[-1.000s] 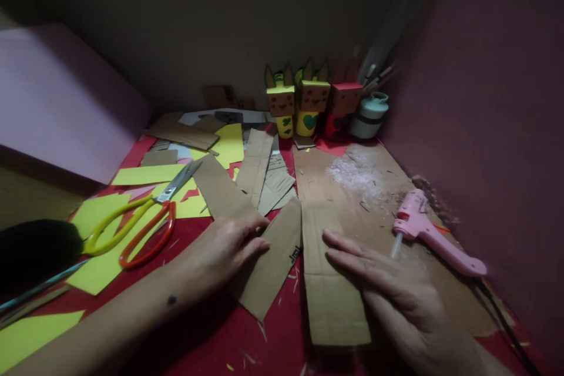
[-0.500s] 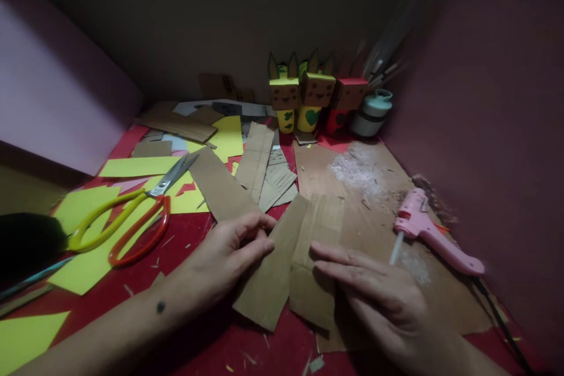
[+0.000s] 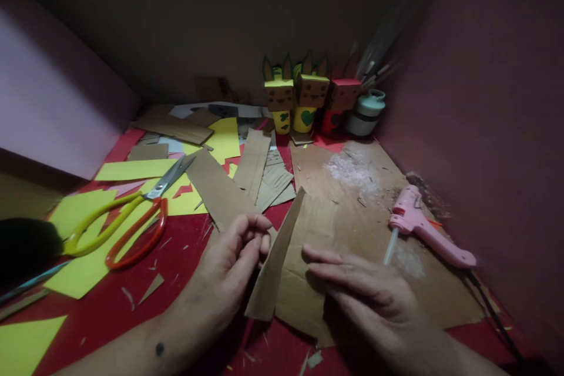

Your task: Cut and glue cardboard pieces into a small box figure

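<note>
The pink glue gun (image 3: 414, 217) serves as the marker for places. Left of it, a creased cardboard strip (image 3: 302, 299) lies under the fingers of the right hand (image 3: 379, 299), which hides its right side. That hand's fingers are stretched and close together; its thumb is hard to make out, so I cannot tell if its grip pinches anything. Farther left of the gun, a second cardboard strip (image 3: 273, 273) stands tilted on edge, and whether it is joined to the first is unclear. The left hand (image 3: 231, 270) is just left of this strip, fingers curled in; the fingertips are partly hidden, so I cannot tell whether its grip is pinching the cardboard.

Well left of the gun, a black object (image 3: 29, 249) is cut off and too dark to identify; it covers part of the scissors' (image 3: 156, 191) yellow handle. The gun's cord (image 3: 489, 302) runs out of view. Beyond the gun, thin sticks (image 3: 379, 76) blur into the gloom, and a red figure (image 3: 343, 94) is dim.

The red desk (image 3: 185, 252) is littered with scraps left of the gun. Beneath the gun lies a brown board (image 3: 440, 299), with pale flecks (image 3: 352, 170) to its left. A mauve wall (image 3: 484, 100) rises right of it, a dark wall (image 3: 176, 29) far beyond.
</note>
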`<state>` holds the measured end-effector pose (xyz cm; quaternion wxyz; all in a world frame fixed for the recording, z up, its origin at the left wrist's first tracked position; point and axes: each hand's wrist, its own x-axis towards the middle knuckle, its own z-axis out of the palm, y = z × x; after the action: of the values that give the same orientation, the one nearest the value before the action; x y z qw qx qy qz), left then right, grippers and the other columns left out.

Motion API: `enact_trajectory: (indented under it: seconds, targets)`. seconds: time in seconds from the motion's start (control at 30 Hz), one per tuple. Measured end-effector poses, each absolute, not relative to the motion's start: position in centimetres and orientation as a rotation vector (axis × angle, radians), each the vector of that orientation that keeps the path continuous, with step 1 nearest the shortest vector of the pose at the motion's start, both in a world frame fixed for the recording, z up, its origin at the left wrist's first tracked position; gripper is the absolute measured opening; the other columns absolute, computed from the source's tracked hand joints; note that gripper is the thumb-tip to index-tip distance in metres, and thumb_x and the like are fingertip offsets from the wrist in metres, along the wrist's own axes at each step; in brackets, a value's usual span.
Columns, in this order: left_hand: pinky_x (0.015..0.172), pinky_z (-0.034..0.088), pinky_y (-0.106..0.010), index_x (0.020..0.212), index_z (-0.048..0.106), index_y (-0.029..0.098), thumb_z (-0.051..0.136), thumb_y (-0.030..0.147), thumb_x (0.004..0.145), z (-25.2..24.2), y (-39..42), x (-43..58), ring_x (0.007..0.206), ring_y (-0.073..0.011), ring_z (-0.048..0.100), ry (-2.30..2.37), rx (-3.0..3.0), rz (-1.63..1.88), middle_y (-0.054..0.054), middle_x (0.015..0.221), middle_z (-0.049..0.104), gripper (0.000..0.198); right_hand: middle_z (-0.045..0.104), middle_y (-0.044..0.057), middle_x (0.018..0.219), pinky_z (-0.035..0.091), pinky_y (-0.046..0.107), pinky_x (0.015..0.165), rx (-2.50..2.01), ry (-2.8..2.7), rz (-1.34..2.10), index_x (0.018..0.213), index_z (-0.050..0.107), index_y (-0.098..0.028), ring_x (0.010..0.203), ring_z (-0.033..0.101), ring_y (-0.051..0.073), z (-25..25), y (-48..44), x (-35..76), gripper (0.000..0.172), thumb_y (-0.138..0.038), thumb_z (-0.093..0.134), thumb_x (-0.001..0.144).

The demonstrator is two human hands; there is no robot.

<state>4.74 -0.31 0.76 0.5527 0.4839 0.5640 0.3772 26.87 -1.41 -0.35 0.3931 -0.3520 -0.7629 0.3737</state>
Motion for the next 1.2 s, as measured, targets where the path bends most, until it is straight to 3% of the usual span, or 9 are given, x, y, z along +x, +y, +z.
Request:
enact_trajectory:
  seconds: [0.13, 0.27, 0.4, 0.57, 0.77, 0.97, 1.2]
  targets:
    - [0.079, 0.049, -0.031, 0.103, 0.066, 0.021, 0.058, 0.049, 0.088, 1.2, 0.1, 4.6, 0.097, -0.0251, 0.063, 1.440, 1.225, 0.837, -0.006, 0.099, 0.071, 0.032, 0.073, 0.002, 0.122, 0.054, 0.023, 0.097, -0.985, -1.849, 1.081, 0.113, 0.075, -0.032, 0.111, 0.069, 0.014, -0.6, -1.5, 26.8, 0.034, -0.011, 0.061, 0.090]
    - [0.072, 0.054, -0.033, 0.118, 0.064, 0.019, 0.072, 0.047, 0.080, 0.4, 0.6, 4.4, 0.095, -0.0307, 0.069, 1.173, 0.942, 0.770, -0.011, 0.101, 0.074, 0.049, 0.072, -0.001, 0.125, 0.053, 0.025, 0.099, -1.011, -1.778, 1.175, 0.110, 0.075, -0.038, 0.113, 0.068, 0.014, -1.0, -1.8, 27.2, 0.035, -0.012, 0.060, 0.091]
    - [0.067, 0.056, -0.030, 0.134, 0.055, 0.018, 0.081, 0.027, 0.074, 0.0, 0.6, 4.5, 0.086, -0.0270, 0.072, 0.952, 0.815, 0.741, -0.014, 0.111, 0.073, 0.066, 0.071, -0.002, 0.125, 0.053, 0.027, 0.097, -0.962, -1.677, 1.282, 0.106, 0.076, -0.040, 0.113, 0.067, 0.014, -1.2, -1.9, 27.4, 0.038, -0.009, 0.058, 0.092]
    - [0.075, 0.059, -0.031, 0.139, 0.051, 0.021, 0.077, 0.029, 0.081, 0.3, 0.2, 4.5, 0.096, -0.0272, 0.071, 0.881, 0.861, 0.806, -0.015, 0.128, 0.066, 0.064, 0.075, -0.001, 0.114, 0.055, 0.024, 0.091, -0.994, -1.398, 1.451, 0.091, 0.080, -0.037, 0.106, 0.069, 0.014, -0.8, -1.3, 27.3, 0.024, -0.017, 0.067, 0.089]
    - [0.069, 0.057, -0.027, 0.139, 0.051, 0.023, 0.068, 0.035, 0.089, 0.7, -0.2, 4.3, 0.088, -0.0219, 0.071, 0.978, 0.959, 0.771, -0.012, 0.121, 0.069, 0.055, 0.076, 0.002, 0.108, 0.055, 0.029, 0.091, -1.045, -1.318, 1.509, 0.084, 0.081, -0.033, 0.103, 0.069, 0.017, -0.4, -1.0, 27.1, 0.013, -0.021, 0.075, 0.083]
    - [0.064, 0.056, -0.026, 0.131, 0.052, 0.021, 0.078, 0.025, 0.076, 1.0, -0.6, 4.9, 0.076, -0.0178, 0.068, 0.976, 0.899, 0.762, -0.009, 0.111, 0.072, 0.061, 0.068, 0.004, 0.109, 0.052, 0.030, 0.093, -1.068, -1.507, 1.289, 0.089, 0.076, -0.027, 0.104, 0.064, 0.017, -0.4, -1.5, 26.1, 0.015, -0.016, 0.067, 0.086]
    - [0.074, 0.057, -0.031, 0.127, 0.054, 0.023, 0.076, 0.019, 0.074, 1.0, -0.8, 4.9, 0.103, -0.0278, 0.067, 1.016, 0.899, 0.750, -0.006, 0.112, 0.072, 0.058, 0.055, -0.002, 0.089, 0.051, 0.022, 0.069, -1.017, -1.412, 1.314, 0.092, 0.056, -0.027, 0.079, 0.057, 0.012, -1.1, -2.6, 24.9, 0.013, -0.015, 0.062, 0.089]
